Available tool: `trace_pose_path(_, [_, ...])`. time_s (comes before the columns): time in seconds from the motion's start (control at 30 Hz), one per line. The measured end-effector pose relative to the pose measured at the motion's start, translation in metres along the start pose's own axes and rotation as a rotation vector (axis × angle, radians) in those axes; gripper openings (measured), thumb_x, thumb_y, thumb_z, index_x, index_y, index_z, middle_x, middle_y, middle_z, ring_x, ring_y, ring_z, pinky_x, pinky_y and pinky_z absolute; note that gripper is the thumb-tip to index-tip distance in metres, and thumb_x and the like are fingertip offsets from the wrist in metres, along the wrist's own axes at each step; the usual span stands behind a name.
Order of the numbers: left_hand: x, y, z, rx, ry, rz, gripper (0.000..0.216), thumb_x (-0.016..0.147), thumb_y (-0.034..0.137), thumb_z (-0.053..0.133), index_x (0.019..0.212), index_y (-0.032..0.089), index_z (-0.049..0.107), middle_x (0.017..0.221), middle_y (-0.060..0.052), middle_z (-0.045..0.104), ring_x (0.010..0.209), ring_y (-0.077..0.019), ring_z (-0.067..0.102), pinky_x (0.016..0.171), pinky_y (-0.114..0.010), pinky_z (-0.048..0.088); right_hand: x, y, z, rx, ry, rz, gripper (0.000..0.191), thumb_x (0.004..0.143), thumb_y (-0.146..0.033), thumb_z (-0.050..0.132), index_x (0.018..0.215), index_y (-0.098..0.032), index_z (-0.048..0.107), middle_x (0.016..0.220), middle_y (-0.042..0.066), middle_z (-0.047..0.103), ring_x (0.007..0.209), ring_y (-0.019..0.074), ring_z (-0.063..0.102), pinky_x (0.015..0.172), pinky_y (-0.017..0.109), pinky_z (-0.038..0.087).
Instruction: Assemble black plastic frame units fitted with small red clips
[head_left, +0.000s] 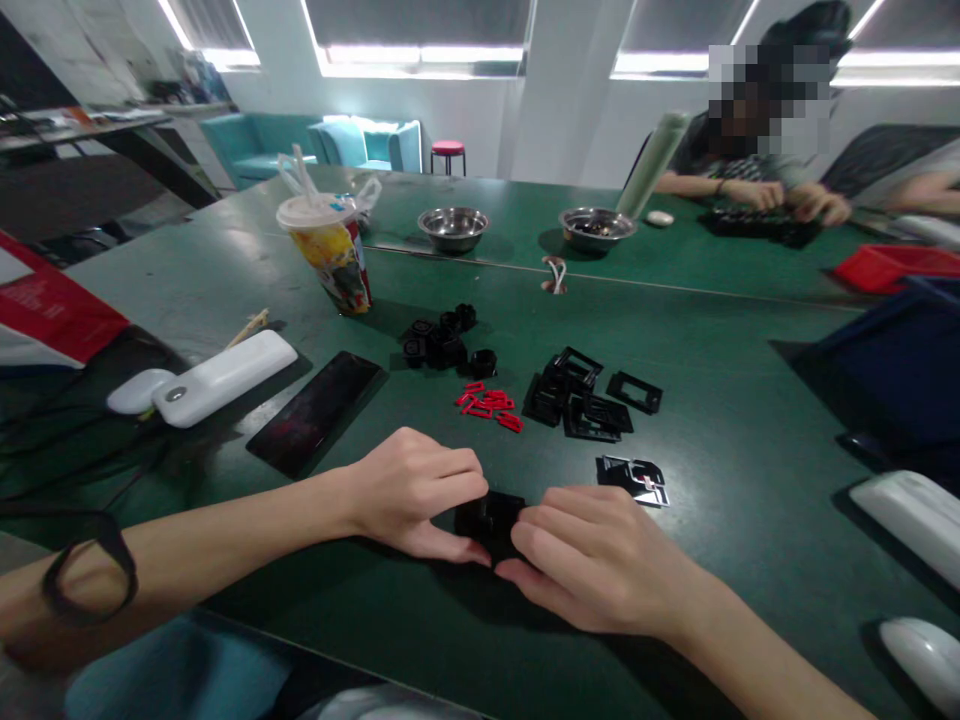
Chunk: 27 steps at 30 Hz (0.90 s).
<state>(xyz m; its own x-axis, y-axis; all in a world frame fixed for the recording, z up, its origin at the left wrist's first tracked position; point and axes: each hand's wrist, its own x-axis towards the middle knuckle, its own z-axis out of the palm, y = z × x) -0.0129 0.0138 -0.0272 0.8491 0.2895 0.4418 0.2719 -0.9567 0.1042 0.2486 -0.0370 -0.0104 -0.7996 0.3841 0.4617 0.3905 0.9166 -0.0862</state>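
On the table [720,400], I log from the held part [491,515], centre of my dial, between left hand [420,490] and right hand [600,555]: loops [490,403], 12 o'clock; blocks [448,350], 11 to 12, just behind the loops; frames [553,392], 1; plate pieces [621,480], between 2 and 3; phone [319,415], 10; cup [326,245], 11, farther back; left bowl [453,240], 12, well behind; right bowl [596,238], between 12 and 1.

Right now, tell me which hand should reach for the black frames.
Probably the right hand: the black frames lie beyond it, nearer than to the left hand. Both hands grip the black part.
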Motion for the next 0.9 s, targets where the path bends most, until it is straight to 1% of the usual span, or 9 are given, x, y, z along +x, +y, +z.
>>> trace_pose_path(0.07, [0.0006,0.0003,-0.0002,-0.016,-0.001,-0.021,0.038,0.103,0.054,0.059,0.094,0.018,0.065,0.09,-0.002,0.073,0.061,-0.0141,0.064,0.052,-0.032,0.04,-0.0004,0.0001,-0.0008,0.023,-0.016,0.003,0.028,0.108,-0.031,0.061,0.084,-0.017,0.065,0.068,0.0,0.059,0.059,0.0152,0.047,0.056,0.037,0.027])
trace_pose_path(0.13, [0.0013,0.0003,-0.0007,-0.038,-0.01,-0.036,0.033,0.102,0.05,0.06,0.096,0.018,0.065,0.091,-0.002,0.073,0.063,-0.0141,0.064,0.053,-0.031,0.04,-0.0008,0.0003,-0.0007,0.039,-0.017,0.009,0.028,0.108,-0.032,0.062,0.084,-0.017,0.065,0.069,0.0,0.06,0.06,0.0156,0.048,0.056,0.037,0.028])
trace_pose_path(0.23, [0.0019,0.0002,-0.0013,-0.071,-0.04,-0.063,0.03,0.101,0.047,0.061,0.101,0.018,0.066,0.092,-0.002,0.073,0.065,-0.0143,0.065,0.055,-0.03,0.041,-0.0013,0.0011,0.0004,0.05,-0.003,0.014,0.028,0.109,-0.027,0.06,0.083,-0.017,0.064,0.07,0.0,0.062,0.06,0.0154,0.048,0.056,0.037,0.029])
trace_pose_path(0.33, [0.002,0.0004,-0.0014,-0.085,-0.079,-0.105,0.029,0.101,0.046,0.061,0.107,0.018,0.067,0.098,-0.002,0.073,0.07,-0.0145,0.067,0.057,-0.029,0.041,-0.0015,0.0025,0.0011,0.064,-0.002,0.021,0.028,0.109,-0.022,0.059,0.082,-0.017,0.064,0.072,0.001,0.065,0.06,0.0149,0.047,0.056,0.036,0.03])
trace_pose_path(0.43, [0.0018,0.0006,-0.001,-0.094,-0.101,-0.124,0.029,0.1,0.046,0.062,0.106,0.019,0.068,0.102,-0.002,0.073,0.074,-0.0149,0.068,0.057,-0.029,0.042,-0.0018,0.0034,0.0012,0.066,-0.022,0.041,0.029,0.11,-0.02,0.058,0.082,-0.017,0.064,0.074,0.002,0.066,0.061,0.0149,0.048,0.056,0.036,0.03])
trace_pose_path(0.57, [0.0017,0.0005,-0.0005,-0.098,-0.122,-0.135,0.029,0.099,0.046,0.063,0.105,0.019,0.068,0.102,-0.002,0.072,0.073,-0.0153,0.066,0.057,-0.03,0.042,-0.0029,0.0042,0.002,0.05,-0.045,0.061,0.029,0.109,-0.016,0.056,0.081,-0.017,0.063,0.076,0.002,0.066,0.062,0.0146,0.048,0.057,0.035,0.031])
trace_pose_path(0.7, [0.0021,0.0011,-0.002,-0.11,-0.153,-0.151,0.024,0.097,0.04,0.063,0.107,0.019,0.068,0.101,-0.002,0.071,0.074,-0.0162,0.066,0.059,-0.03,0.044,-0.0039,0.0052,0.0036,0.039,-0.058,0.066,0.028,0.108,-0.013,0.055,0.082,-0.017,0.063,0.077,0.002,0.066,0.063,0.0148,0.05,0.06,0.034,0.035])
trace_pose_path(0.8, [0.0019,0.0022,-0.0036,-0.12,-0.171,-0.164,0.024,0.095,0.04,0.063,0.108,0.02,0.068,0.102,-0.002,0.071,0.075,-0.0171,0.067,0.059,-0.031,0.045,-0.004,0.0053,0.0046,0.046,-0.056,0.069,0.027,0.108,-0.012,0.054,0.083,-0.017,0.063,0.078,0.002,0.066,0.063,0.0148,0.05,0.06,0.033,0.036])
trace_pose_path(0.9, [0.0011,0.0028,-0.0042,-0.129,-0.169,-0.169,0.027,0.094,0.04,0.064,0.111,0.02,0.067,0.108,-0.002,0.071,0.079,-0.0177,0.07,0.06,-0.03,0.046,-0.0044,0.0048,0.0053,0.054,-0.05,0.078,0.025,0.107,-0.011,0.055,0.084,-0.017,0.063,0.078,0.002,0.066,0.064,0.0152,0.05,0.06,0.033,0.036])
